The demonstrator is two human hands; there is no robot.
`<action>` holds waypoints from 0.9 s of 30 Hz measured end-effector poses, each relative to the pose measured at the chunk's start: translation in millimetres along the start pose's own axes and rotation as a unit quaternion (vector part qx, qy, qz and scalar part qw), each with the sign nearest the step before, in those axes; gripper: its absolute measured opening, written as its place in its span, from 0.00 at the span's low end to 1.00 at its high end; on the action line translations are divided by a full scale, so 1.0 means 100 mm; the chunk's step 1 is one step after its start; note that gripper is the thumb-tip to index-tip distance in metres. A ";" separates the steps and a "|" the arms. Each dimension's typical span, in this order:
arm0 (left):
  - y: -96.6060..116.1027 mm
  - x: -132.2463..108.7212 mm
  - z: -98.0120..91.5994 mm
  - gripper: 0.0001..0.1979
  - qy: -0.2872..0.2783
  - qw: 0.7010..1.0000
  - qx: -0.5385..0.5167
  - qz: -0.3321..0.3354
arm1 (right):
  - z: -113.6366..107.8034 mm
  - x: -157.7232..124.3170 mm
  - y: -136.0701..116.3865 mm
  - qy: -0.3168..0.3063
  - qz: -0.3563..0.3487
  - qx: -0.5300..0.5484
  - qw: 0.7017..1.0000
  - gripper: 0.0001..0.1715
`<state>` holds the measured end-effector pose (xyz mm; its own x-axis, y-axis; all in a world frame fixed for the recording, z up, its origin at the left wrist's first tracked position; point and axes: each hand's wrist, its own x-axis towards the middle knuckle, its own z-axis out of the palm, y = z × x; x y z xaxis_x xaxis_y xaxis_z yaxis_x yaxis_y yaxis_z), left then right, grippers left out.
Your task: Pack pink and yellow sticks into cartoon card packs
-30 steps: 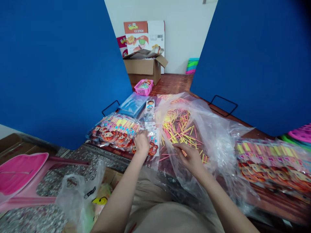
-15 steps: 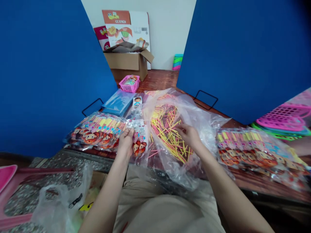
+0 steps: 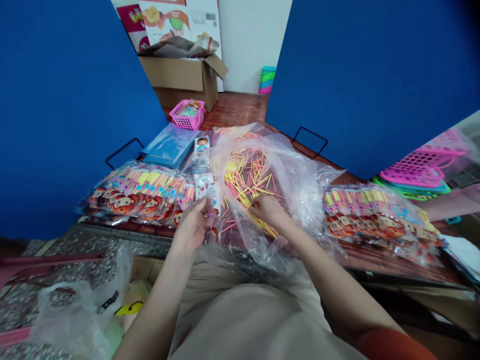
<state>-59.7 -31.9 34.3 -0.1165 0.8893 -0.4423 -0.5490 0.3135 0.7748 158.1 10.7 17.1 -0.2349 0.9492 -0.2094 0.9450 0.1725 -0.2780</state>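
Overlapping, perhaps to save room, filled packets (image 3: 129, 197) lie left of your curled left hand (image 3: 192, 225), at the printed packets (image 3: 205, 186). Your right hand (image 3: 269, 210) rests among sticks (image 3: 240, 180) in a bag (image 3: 305, 167) spread probably for reach; whether either grips, I cannot tell.

1. Blue panel (image 3: 75, 100), upper left; second blue panel (image 3: 348, 80), upper right.
2. Cardboard box (image 3: 172, 74), flaps open, upper left; printed carton (image 3: 204, 30) upright behind.
3. Pink plastic baskets (image 3: 412, 175), right side, green rim beneath.
4. Translucent carrier bag (image 3: 71, 320), lower left; speckled floor (image 3: 22, 295) around.
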 end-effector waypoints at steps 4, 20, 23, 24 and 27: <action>-0.14 0.00 0.06 0.17 -0.025 0.995 0.065 0.077 | 0.05 0.04 -0.14 -0.019 0.011 -0.033 0.999 0.16; -0.53 0.04 0.04 0.14 -0.019 0.923 0.288 0.253 | 0.16 0.13 0.16 0.074 -0.023 0.033 0.996 0.11; -0.54 0.04 0.06 0.12 -0.018 0.935 0.251 0.250 | 0.18 0.08 0.32 0.150 -0.014 0.194 0.969 0.09; -0.54 0.04 0.07 0.12 -0.015 0.937 0.245 0.247 | 0.19 0.06 0.34 0.172 -0.012 0.252 0.952 0.10; -0.54 0.04 0.10 0.13 -0.018 0.943 0.251 0.217 | 0.21 -0.01 0.32 0.218 -0.008 0.368 0.904 0.20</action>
<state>-21.6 -42.4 -4.8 -0.2075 0.9779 -0.0250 0.0072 0.0270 0.9996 184.0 9.5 -11.5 0.0164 0.9892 0.1460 0.4976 0.1186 -0.8593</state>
